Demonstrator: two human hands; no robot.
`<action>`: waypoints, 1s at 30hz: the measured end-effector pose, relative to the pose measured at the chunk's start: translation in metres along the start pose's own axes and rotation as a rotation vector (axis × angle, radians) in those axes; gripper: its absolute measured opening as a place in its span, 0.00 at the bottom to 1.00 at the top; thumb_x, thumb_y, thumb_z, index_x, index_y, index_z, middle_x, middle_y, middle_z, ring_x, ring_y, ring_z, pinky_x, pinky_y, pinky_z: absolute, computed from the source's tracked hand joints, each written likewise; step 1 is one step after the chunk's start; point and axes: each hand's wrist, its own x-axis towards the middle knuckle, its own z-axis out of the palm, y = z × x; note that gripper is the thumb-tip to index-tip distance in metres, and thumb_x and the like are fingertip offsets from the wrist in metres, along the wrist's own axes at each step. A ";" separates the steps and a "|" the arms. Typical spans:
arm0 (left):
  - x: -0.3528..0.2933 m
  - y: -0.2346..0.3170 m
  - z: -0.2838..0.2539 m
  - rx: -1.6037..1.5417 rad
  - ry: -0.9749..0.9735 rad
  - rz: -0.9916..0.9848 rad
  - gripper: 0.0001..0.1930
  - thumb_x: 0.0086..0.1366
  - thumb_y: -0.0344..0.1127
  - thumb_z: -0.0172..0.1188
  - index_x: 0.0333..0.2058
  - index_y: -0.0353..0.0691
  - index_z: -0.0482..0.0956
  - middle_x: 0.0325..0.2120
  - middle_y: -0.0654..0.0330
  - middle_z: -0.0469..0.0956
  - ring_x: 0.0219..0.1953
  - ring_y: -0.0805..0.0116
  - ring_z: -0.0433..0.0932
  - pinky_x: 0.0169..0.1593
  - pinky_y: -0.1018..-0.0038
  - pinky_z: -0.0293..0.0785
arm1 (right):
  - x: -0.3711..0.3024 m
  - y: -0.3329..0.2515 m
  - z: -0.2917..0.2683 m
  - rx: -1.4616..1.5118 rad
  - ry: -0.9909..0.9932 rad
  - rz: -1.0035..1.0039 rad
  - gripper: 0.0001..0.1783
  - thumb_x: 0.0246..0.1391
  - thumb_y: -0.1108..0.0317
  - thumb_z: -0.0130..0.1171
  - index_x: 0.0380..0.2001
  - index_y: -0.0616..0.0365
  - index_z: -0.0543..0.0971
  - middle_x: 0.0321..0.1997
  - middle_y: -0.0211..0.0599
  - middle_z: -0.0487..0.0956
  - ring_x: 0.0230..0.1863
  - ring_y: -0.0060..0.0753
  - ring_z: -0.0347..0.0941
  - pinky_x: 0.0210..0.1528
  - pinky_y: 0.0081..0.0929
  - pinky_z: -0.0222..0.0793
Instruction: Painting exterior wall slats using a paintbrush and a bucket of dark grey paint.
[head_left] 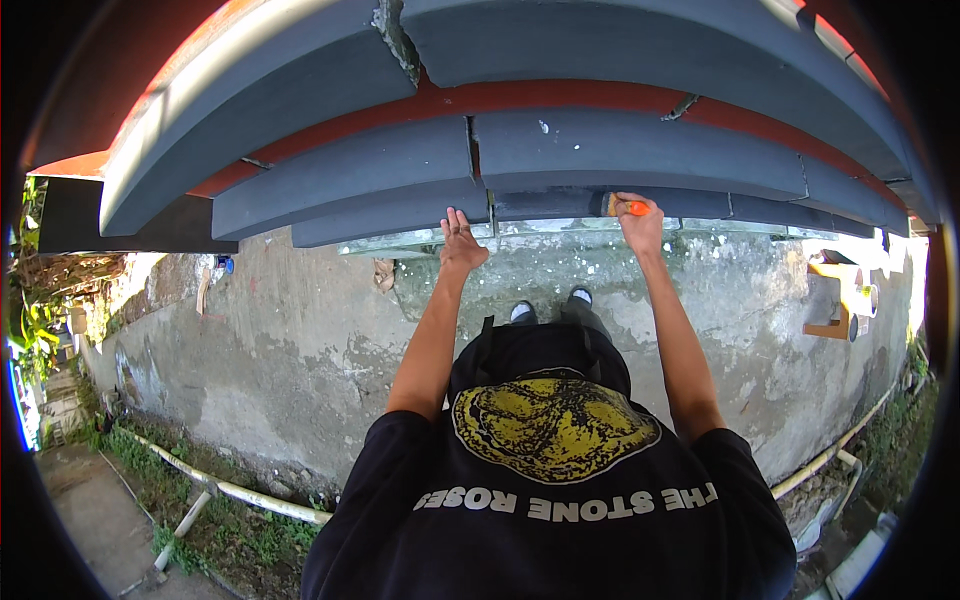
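My right hand is closed round a paintbrush with an orange handle. Its bristles press against the lower grey ledge, at the right end of a darker, wet-looking strip. With fingers stretched out, my left hand rests against the underside edge of the neighbouring grey block, just left of a vertical gap. Nothing is in that hand. Above both hands rise more grey blocks, with a red band running between the rows.
Patchy concrete ground with white paint specks lies under me. A cardboard box with round containers beside it stands at the right. A dry leaf lies left of my arm. Pale pipes and plants border the ground behind me.
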 end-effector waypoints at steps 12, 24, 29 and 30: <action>0.004 0.009 -0.003 0.024 -0.013 -0.001 0.52 0.53 0.47 0.57 0.67 0.35 0.34 0.69 0.51 0.29 0.70 0.46 0.33 0.67 0.59 0.54 | -0.042 -0.036 0.087 -0.487 -0.144 -0.307 0.12 0.44 0.74 0.57 0.35 0.63 0.79 0.38 0.55 0.77 0.37 0.57 0.76 0.39 0.45 0.73; -0.001 0.006 -0.008 -0.003 -0.093 -0.019 0.52 0.54 0.50 0.58 0.67 0.36 0.33 0.69 0.52 0.29 0.70 0.48 0.34 0.68 0.63 0.52 | -0.026 -0.005 0.039 0.064 0.152 -0.139 0.08 0.45 0.71 0.58 0.27 0.64 0.82 0.29 0.50 0.81 0.31 0.47 0.80 0.37 0.30 0.73; -0.002 0.008 -0.007 -0.032 -0.100 -0.034 0.52 0.54 0.50 0.57 0.67 0.35 0.33 0.69 0.51 0.29 0.70 0.47 0.33 0.68 0.64 0.50 | 0.009 0.020 -0.038 -0.393 0.320 -0.161 0.10 0.44 0.71 0.58 0.31 0.59 0.83 0.33 0.50 0.81 0.33 0.52 0.79 0.38 0.35 0.74; 0.000 0.007 -0.006 0.017 -0.091 -0.024 0.52 0.54 0.50 0.56 0.67 0.35 0.33 0.69 0.50 0.29 0.70 0.47 0.33 0.68 0.63 0.49 | 0.003 0.008 -0.038 -0.394 0.317 -0.165 0.10 0.44 0.71 0.58 0.31 0.59 0.83 0.33 0.50 0.81 0.33 0.52 0.79 0.38 0.35 0.74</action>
